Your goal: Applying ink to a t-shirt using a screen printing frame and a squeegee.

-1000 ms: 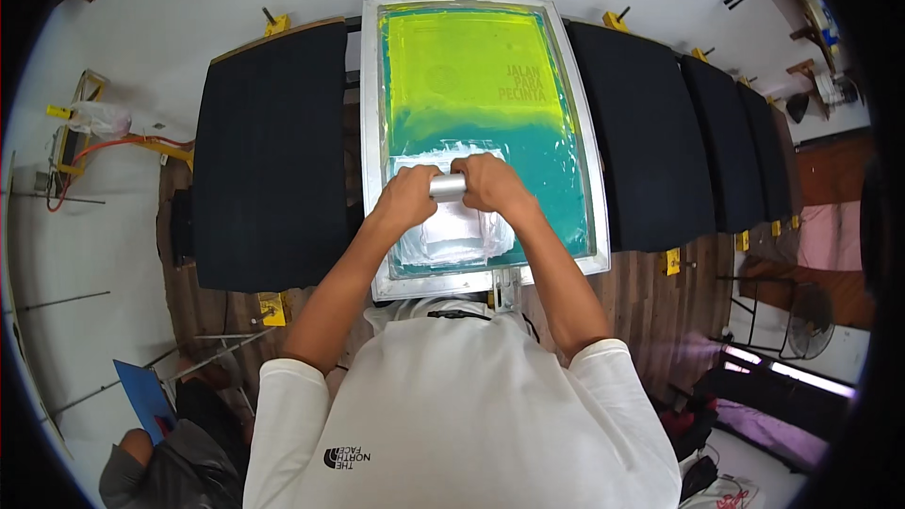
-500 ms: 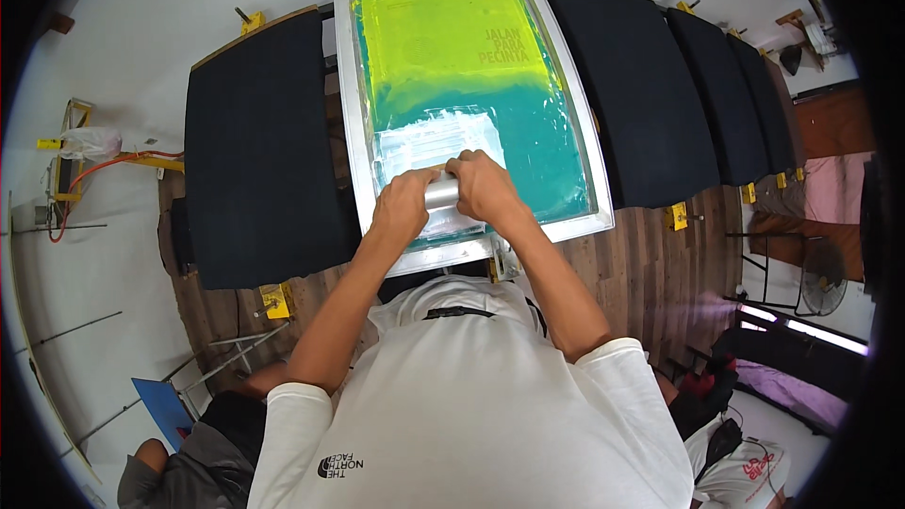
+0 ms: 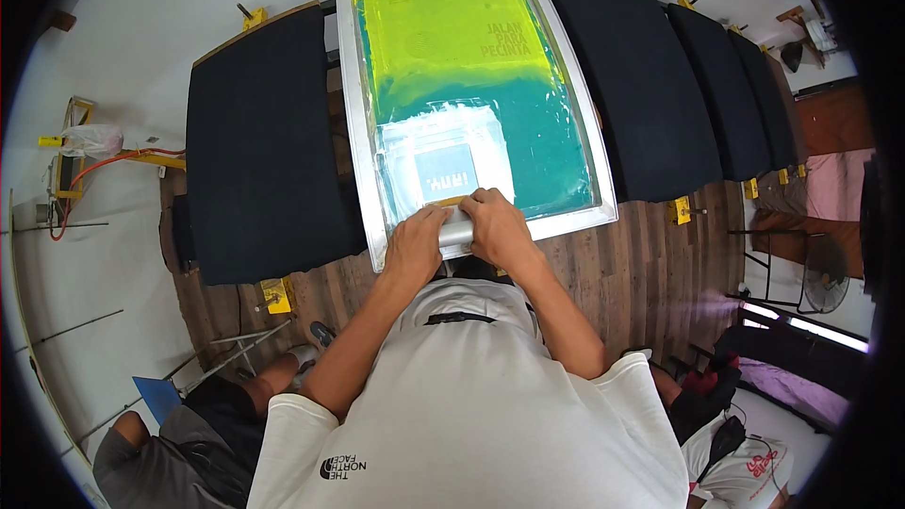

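Note:
Both my hands grip a screen-printing squeegee (image 3: 456,231) with a silvery handle, near the close edge of a metal-framed printing screen (image 3: 598,170). My left hand (image 3: 417,238) is closed on its left end, and my right hand (image 3: 500,228) wraps its right end. Yellow-green emulsion (image 3: 443,28) covers the far part of the mesh, teal (image 3: 537,151) the nearer part. White ink (image 3: 401,146) rims a pale patch just beyond the squeegee, where a small square design (image 3: 443,168) shows. The squeegee's blade is mostly hidden by my fingers.
Black cloth-covered boards (image 3: 264,151) stand left of the screen, and several more (image 3: 632,94) to its right. Yellow clamps (image 3: 274,295) stick out from the board ends. A seated person (image 3: 179,443) is at lower left, another person (image 3: 740,457) at lower right. A fan (image 3: 823,275) stands far right.
My hands have drawn the squeegee toward me, down to the screen's near edge. The square design has come into view behind it. The person at lower left has shifted, showing a leg and foot.

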The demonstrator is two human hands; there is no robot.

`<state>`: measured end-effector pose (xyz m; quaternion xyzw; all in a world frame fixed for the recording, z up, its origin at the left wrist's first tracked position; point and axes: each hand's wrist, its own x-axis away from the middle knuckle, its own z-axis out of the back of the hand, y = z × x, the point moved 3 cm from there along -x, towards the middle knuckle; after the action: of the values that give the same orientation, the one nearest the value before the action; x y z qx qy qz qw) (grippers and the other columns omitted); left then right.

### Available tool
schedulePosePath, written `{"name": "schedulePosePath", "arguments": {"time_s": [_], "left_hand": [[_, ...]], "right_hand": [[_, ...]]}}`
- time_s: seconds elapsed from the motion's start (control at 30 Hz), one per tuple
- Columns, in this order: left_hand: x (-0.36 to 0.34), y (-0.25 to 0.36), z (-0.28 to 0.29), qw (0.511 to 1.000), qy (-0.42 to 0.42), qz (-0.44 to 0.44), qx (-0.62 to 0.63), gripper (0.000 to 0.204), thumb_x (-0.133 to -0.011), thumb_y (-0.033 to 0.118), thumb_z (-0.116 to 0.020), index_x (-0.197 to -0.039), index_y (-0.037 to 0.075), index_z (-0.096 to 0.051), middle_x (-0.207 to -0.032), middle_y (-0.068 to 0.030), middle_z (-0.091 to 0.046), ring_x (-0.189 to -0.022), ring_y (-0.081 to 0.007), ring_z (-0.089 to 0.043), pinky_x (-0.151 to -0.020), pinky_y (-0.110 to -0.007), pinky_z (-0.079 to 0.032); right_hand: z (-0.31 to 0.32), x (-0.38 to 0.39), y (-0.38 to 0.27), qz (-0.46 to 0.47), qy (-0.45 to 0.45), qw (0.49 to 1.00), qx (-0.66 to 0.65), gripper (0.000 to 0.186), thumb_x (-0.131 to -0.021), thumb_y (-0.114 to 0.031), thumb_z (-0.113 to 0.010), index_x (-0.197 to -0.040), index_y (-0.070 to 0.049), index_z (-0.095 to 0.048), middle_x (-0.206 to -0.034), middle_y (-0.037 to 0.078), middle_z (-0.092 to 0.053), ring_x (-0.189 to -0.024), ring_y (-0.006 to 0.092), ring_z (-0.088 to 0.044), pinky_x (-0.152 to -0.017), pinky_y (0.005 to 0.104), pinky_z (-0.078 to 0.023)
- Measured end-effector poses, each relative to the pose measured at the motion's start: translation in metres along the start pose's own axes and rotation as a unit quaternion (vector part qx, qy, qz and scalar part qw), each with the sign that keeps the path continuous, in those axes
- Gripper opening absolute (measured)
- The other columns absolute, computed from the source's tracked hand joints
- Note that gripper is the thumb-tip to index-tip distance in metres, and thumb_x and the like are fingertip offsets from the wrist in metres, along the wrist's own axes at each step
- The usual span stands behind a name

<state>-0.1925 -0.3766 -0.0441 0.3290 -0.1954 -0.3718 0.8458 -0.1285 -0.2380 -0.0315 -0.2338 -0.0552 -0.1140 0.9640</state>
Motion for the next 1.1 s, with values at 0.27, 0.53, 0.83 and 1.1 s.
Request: {"name": "schedulePosePath", "arguments": {"time_s": [0.27, 0.53, 0.83, 1.1], "left_hand": [[0.005, 0.0, -0.001, 0.999, 0.032, -0.025, 0.014, 0.04, -0.073, -0.014, -0.057, -0.111, -0.002, -0.065, -0.108, -0.0204, -0.066, -0.098, -0.0402, -0.064, -0.086, -0.046, -0.052], [-0.007, 0.016, 0.024, 0.997, -0.067, 0.031, -0.018, 0.051, -0.072, -0.011, -0.062, -0.122, 0.001, -0.064, -0.119, -0.0186, -0.066, -0.11, -0.0348, -0.063, -0.096, -0.042, -0.05], [-0.009, 0.025, 0.009, 0.997, -0.023, 0.043, -0.057, 0.051, -0.07, -0.01, -0.065, -0.121, 0.0, -0.061, -0.12, -0.0189, -0.063, -0.105, -0.0371, -0.063, -0.089, -0.043, -0.053], [-0.013, 0.022, 0.004, 0.999, -0.01, 0.032, -0.028, 0.047, -0.071, -0.013, -0.06, -0.116, -0.001, -0.062, -0.111, -0.0209, -0.063, -0.095, -0.0409, -0.064, -0.083, -0.046, -0.054]], "right_hand": [[-0.001, 0.002, 0.0, 0.012, -0.004, 1.0, -0.003, 0.037, -0.063, 0.002, -0.073, -0.098, -0.002, -0.067, -0.103, 0.014, -0.063, -0.102, 0.0333, -0.059, -0.082, 0.043, -0.056], [0.006, -0.009, 0.0, 0.021, -0.029, 0.999, 0.006, 0.033, -0.065, -0.003, -0.075, -0.097, -0.004, -0.069, -0.098, 0.014, -0.064, -0.096, 0.0331, -0.061, -0.079, 0.043, -0.056], [0.007, -0.017, 0.003, 0.046, -0.031, 0.998, 0.009, 0.031, -0.062, -0.005, -0.072, -0.093, -0.005, -0.069, -0.093, 0.012, -0.065, -0.092, 0.032, -0.061, -0.076, 0.0424, -0.055], [0.003, -0.015, 0.006, 0.057, -0.005, 0.998, -0.022, 0.029, -0.063, -0.002, -0.069, -0.092, -0.002, -0.068, -0.094, 0.013, -0.064, -0.096, 0.0322, -0.06, -0.075, 0.0418, -0.054]]}}
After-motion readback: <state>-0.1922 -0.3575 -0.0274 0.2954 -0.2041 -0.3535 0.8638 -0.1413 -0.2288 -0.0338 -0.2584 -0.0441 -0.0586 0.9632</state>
